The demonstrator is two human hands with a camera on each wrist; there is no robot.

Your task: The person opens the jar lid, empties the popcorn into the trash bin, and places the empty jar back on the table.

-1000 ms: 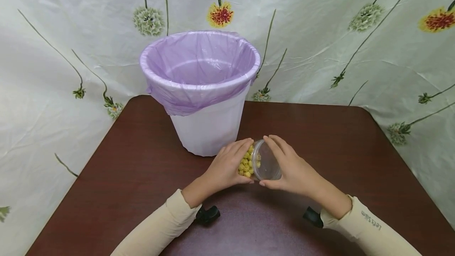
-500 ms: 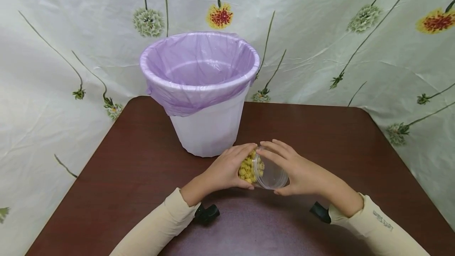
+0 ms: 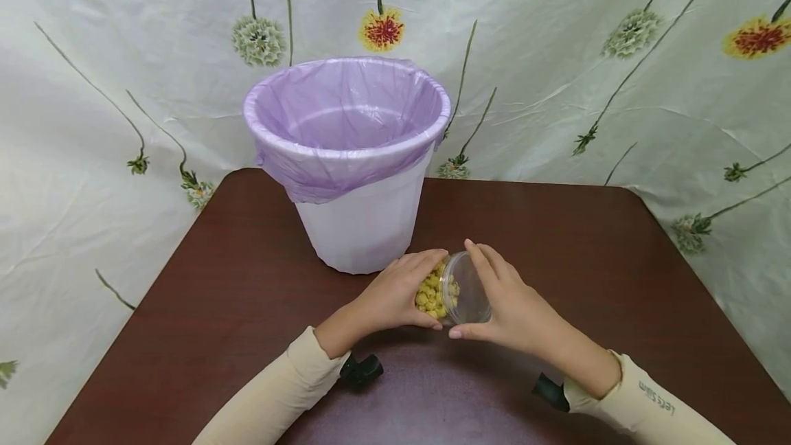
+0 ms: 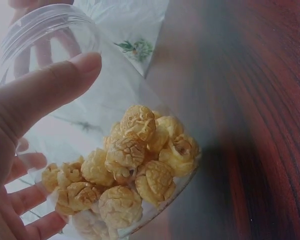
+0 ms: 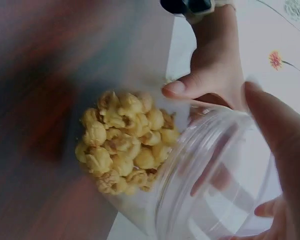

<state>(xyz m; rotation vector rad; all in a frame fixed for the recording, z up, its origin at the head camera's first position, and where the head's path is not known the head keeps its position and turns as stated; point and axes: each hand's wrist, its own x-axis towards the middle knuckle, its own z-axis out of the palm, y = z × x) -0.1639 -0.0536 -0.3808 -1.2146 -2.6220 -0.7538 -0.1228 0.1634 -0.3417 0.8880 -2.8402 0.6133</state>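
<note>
Tilted onto its side above the table is a clear plastic jar [image 3: 442, 321], partly filled with yellow popcorn [image 3: 430, 295]. My left hand [image 3: 389, 297] grips the jar's body, its thumb along the near side. At the jar's right end is a clear ridged lid [image 3: 471, 294]. My right hand [image 3: 522, 311] holds the lid's rim between thumb and fingers. In the left wrist view the popcorn [image 4: 155, 180] lies toward the jar's bottom. The right wrist view shows the ridged rim [image 5: 185, 170] close up, with my right thumb [image 5: 275, 115] beside it.
A white bin [image 3: 364, 232] with a purple liner bag [image 3: 334, 174] over its rim stands behind my left hand. The dark brown table [image 3: 556, 232] extends to both sides. A floral cloth [image 3: 544, 53] hangs behind it. Each sleeve has a black device at the wrist.
My right hand turned with the lid end, moving right and down, then came back left with its fingers spread wider round the rim. The left hand and jar shifted slightly right and down.
</note>
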